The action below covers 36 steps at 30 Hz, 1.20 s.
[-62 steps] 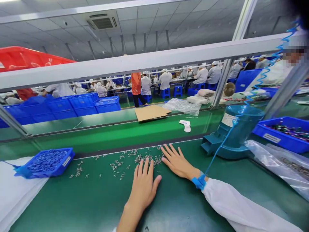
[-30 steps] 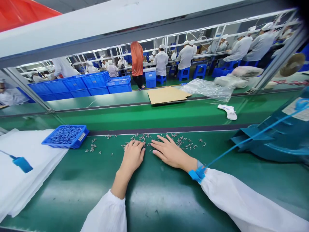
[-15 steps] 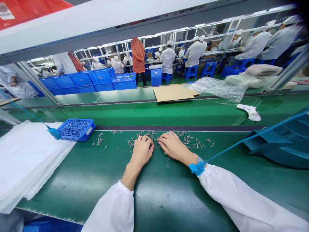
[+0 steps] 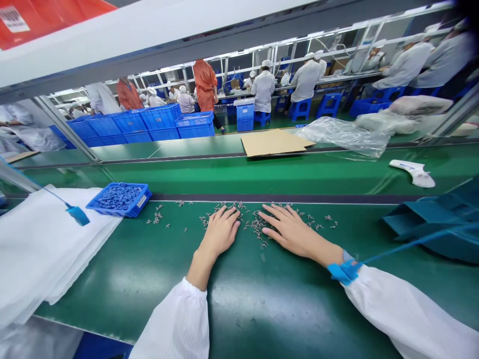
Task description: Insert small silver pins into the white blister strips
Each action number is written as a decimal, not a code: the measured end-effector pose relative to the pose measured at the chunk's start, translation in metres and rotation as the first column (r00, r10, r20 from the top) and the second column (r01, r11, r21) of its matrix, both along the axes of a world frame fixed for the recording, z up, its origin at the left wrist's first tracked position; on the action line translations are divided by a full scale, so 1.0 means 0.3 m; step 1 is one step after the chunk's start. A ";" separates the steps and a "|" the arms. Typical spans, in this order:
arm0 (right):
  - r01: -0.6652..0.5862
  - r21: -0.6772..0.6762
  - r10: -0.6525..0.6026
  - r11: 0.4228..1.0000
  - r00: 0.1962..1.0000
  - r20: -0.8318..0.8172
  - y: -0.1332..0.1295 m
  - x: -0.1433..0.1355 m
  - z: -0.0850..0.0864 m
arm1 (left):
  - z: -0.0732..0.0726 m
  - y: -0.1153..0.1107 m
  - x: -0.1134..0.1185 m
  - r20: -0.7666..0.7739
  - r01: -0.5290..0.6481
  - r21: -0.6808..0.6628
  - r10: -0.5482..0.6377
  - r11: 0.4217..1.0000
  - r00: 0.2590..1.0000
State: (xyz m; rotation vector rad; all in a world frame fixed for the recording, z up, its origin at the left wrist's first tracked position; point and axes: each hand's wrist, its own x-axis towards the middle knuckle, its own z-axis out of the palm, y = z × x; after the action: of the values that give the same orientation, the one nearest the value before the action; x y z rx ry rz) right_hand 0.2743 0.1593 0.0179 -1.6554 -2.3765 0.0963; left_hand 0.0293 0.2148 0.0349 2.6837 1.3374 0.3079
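Small metallic parts [image 4: 257,225] lie scattered over the green work surface [image 4: 239,309], thickest between my two hands. My left hand [image 4: 220,230] rests palm down on the left part of the scatter, its fingers a little apart and nothing gripped. On the other side of the pile my right hand [image 4: 290,229] lies palm down with its fingers spread over some parts, a blue strap [image 4: 346,269] around its wrist. What lies under both palms is hidden. A blue tray [image 4: 140,201] full of small blue pieces stands at the left.
White sheets [image 4: 56,249] are stacked at the left, under a hanging blue piece [image 4: 78,215]. A teal container [image 4: 441,224] and a white handheld device [image 4: 413,173] are at the right. Behind lie cardboard [image 4: 275,143] and plastic film [image 4: 348,134]. People work farther back.
My right hand has moved to the right and its fingers have spread, uncovering more parts between the hands. My left hand stays near the same place, its fingers somewhat more apart.
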 end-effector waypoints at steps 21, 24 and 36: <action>0.397 -0.021 -0.395 0.917 0.916 0.071 -0.176 0.134 -0.096 | -0.037 -0.135 0.171 -0.076 0.143 0.005 -0.142 0.990 0.987; 0.363 -0.007 -0.362 0.932 0.930 0.057 -0.153 0.078 -0.093 | -0.047 -0.128 0.153 -0.079 0.104 -0.006 -0.105 0.995 0.991; 0.437 0.190 -0.423 0.879 0.900 -0.109 -0.102 0.340 -0.239 | 0.008 -0.198 0.103 -0.035 0.003 0.052 -0.001 0.999 0.999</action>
State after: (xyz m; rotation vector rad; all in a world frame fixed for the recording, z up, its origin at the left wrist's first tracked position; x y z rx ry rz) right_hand 0.3764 0.1287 -0.0536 -1.9900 -1.8411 -0.1743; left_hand 0.0603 0.1554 0.0374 2.7449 1.3545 0.3007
